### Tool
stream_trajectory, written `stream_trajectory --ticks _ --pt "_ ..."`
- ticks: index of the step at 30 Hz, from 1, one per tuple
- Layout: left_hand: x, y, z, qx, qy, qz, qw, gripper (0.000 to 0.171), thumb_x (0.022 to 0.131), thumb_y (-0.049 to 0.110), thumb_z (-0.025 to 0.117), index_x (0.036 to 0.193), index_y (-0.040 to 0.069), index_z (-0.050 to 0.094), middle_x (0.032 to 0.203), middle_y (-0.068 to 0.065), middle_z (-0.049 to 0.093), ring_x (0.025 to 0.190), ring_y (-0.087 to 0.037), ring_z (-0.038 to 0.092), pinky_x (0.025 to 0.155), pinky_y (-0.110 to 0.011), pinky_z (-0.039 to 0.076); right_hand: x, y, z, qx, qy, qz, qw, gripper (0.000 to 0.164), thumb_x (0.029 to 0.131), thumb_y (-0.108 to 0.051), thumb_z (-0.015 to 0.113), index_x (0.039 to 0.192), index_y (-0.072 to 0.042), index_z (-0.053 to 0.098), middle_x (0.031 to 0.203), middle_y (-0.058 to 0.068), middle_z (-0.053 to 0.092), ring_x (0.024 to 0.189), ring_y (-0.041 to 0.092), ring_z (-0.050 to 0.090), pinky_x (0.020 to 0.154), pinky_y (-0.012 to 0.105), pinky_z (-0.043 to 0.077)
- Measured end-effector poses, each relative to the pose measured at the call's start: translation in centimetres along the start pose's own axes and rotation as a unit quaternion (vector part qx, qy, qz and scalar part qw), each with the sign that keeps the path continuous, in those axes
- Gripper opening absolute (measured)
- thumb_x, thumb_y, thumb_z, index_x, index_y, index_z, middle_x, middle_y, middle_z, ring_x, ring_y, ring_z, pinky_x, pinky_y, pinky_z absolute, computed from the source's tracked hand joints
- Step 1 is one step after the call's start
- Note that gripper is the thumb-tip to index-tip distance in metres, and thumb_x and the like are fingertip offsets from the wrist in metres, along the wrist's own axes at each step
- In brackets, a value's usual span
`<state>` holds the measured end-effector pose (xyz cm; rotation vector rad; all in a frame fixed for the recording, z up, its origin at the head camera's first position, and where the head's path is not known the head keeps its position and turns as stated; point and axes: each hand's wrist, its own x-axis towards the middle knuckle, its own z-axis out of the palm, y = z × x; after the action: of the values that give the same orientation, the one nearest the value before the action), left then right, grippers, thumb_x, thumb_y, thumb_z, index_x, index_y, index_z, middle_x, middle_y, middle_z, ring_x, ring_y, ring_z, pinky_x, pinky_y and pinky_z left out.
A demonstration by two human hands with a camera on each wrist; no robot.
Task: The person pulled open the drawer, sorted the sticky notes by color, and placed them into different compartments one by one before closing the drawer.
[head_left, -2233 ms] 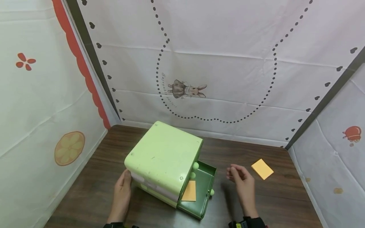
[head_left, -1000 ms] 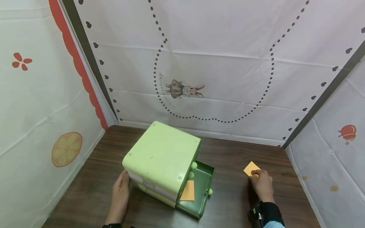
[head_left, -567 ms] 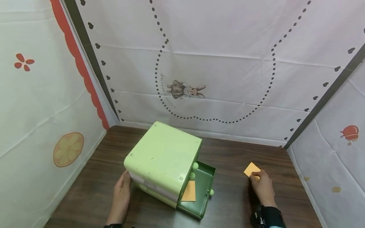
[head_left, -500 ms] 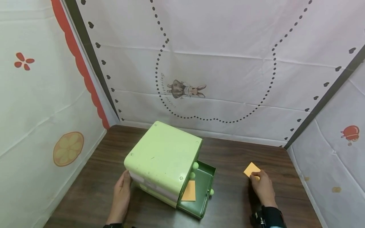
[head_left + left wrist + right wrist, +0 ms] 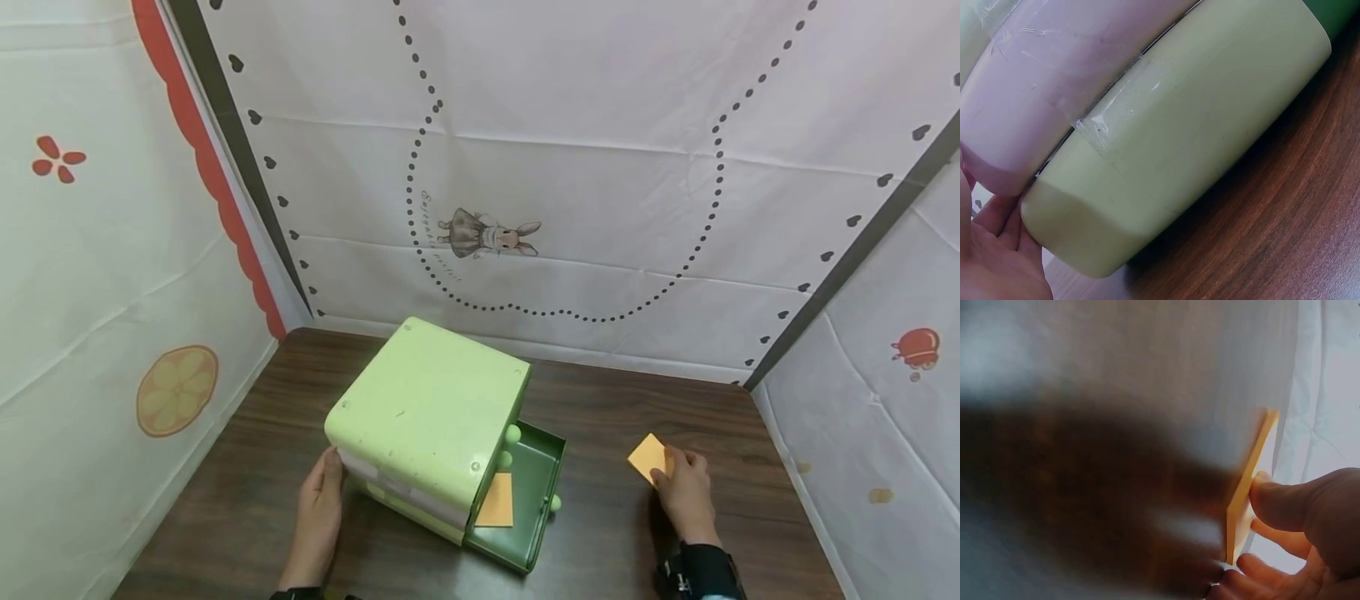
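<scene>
My right hand [image 5: 687, 493] pinches an orange-yellow sticky note pad [image 5: 648, 457] between thumb and fingers above the right side of the table. In the right wrist view the pad [image 5: 1251, 481] is seen nearly edge-on and tilted. At the left, my left hand [image 5: 318, 512] touches the rear corner of a light green desktop drawer box [image 5: 431, 400]; its fingertips are partly hidden behind the box. The bottom dark green drawer [image 5: 525, 542] stands pulled out to the right. An orange-yellow paper piece [image 5: 498, 502] lies in it, partly under the cabinet.
Two upper drawers are closed, with round green knobs [image 5: 512, 434] on the front. The box stands on a dark wood table [image 5: 585, 525]. Printed white cloth [image 5: 585, 208] hangs behind and at both sides. Clear tape [image 5: 1110, 119] runs along the box's side.
My right hand reached right to the sticky note pad, took hold of it and has now shifted it slightly left. The left hand, box and drawer have stayed in place.
</scene>
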<state>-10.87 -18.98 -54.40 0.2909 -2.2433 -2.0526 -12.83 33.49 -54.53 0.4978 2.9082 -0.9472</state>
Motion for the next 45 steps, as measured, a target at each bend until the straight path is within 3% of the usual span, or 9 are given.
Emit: stream_trajectory --ticks 4,9,19,35,40,45 --pt "0.1 -0.1 -0.1 0.005 0.002 -0.009 0.9999 0.078 0.114 0.055 0.034 0.166 -0.003 0.028 0.171 -0.019 0.026 0.158 -0.035 0.021 0.126 -0.057 0.020 -0.1 0.0 0.2 -0.012 -0.006 -0.004 1.000 0.063 0.109 -0.012 0.059 0.158 0.015 0.029 0.148 0.043 0.026 0.133 0.063 0.031 0.097 0.074 0.044" --pt "0.2 -0.4 -0.3 0.007 0.003 -0.014 0.9999 0.078 0.113 0.055 0.035 0.166 -0.002 0.028 0.171 -0.019 0.026 0.158 -0.035 0.020 0.126 -0.057 0.019 0.0 0.0 0.4 -0.004 0.003 0.001 1.000 0.063 0.104 -0.009 0.067 0.152 0.019 0.035 0.138 0.045 0.028 0.123 0.061 0.029 0.096 0.070 0.042" --pt "0.5 -0.4 -0.2 0.003 0.006 -0.010 0.9999 0.076 0.113 0.057 0.035 0.166 0.003 0.033 0.170 -0.014 0.032 0.157 -0.032 0.025 0.126 -0.057 0.022 -1.3 -1.6 1.5 0.031 0.031 -0.001 0.999 0.060 0.106 -0.007 0.066 0.154 0.012 0.036 0.140 0.042 0.027 0.126 0.060 0.026 0.093 0.069 0.044" --pt "0.2 -0.8 -0.2 0.001 0.016 -0.025 0.9996 0.080 0.112 0.058 0.035 0.165 -0.002 0.030 0.171 -0.018 0.027 0.158 -0.036 0.019 0.127 -0.058 0.017 -3.1 -2.6 3.4 0.008 0.068 -0.031 0.997 0.059 0.101 -0.011 0.075 0.149 0.008 0.046 0.135 0.040 0.040 0.117 0.058 0.041 0.091 0.068 0.040" --pt "0.0 -1.0 -0.1 -0.005 0.019 -0.028 0.9994 0.078 0.113 0.057 0.034 0.164 -0.002 0.033 0.170 -0.017 0.031 0.158 -0.035 0.023 0.126 -0.058 0.019 -3.5 -2.7 3.9 0.003 0.064 -0.043 0.997 0.058 0.100 -0.012 0.076 0.146 0.008 0.048 0.133 0.042 0.042 0.114 0.059 0.042 0.090 0.069 0.038" --pt "0.0 -1.1 0.1 -0.012 0.025 -0.011 0.9996 0.075 0.113 0.055 0.036 0.163 -0.002 0.037 0.167 -0.017 0.036 0.156 -0.034 0.027 0.125 -0.058 0.022 -3.4 -2.6 4.1 0.001 0.055 -0.045 0.997 0.057 0.101 -0.012 0.075 0.147 0.007 0.048 0.133 0.042 0.042 0.115 0.059 0.041 0.089 0.068 0.038"
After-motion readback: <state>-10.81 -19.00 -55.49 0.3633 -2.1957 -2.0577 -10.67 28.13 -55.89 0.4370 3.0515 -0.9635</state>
